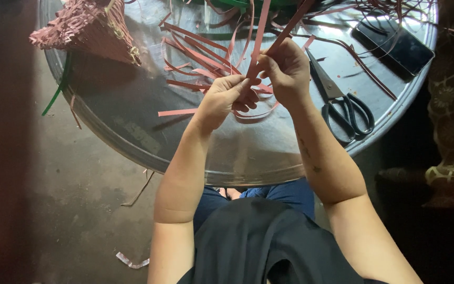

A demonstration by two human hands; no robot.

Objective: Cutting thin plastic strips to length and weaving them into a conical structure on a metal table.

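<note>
Both hands meet over a round metal tray and pinch the same bundle of pink paper strips. My left hand grips the strips' lower ends with curled fingers. My right hand holds the strips just above it, and they rise up and away from the tray. Many loose pink strips lie scattered on the tray behind the hands.
Black-handled scissors lie on the tray right of my right hand. A dark phone rests at the far right. A woven pink piece sits at the far left beside a green strip. Paper scraps litter the floor.
</note>
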